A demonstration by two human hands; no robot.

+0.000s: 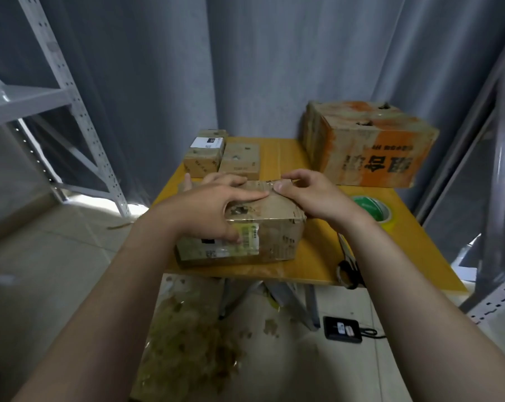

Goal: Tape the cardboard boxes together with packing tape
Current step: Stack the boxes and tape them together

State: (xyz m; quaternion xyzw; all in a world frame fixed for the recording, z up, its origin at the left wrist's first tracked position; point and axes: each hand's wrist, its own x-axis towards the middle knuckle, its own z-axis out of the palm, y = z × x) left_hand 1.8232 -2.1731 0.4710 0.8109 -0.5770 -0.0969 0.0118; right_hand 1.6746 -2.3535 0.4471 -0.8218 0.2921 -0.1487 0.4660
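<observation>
Both hands press flat, fingers spread, clamping nothing: left hand (213,210) and right hand (312,195) meet atop the box (277,236) at the desk's (312,256) near edge; tape roll (373,210) lies nearer the right.

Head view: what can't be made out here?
- Seam on top of the near box: covered by the left hand and right hand.
- Tape roll: partly behind the right wrist.
- Scissors: dark, blurred.
- Box labels: print too small.
</observation>
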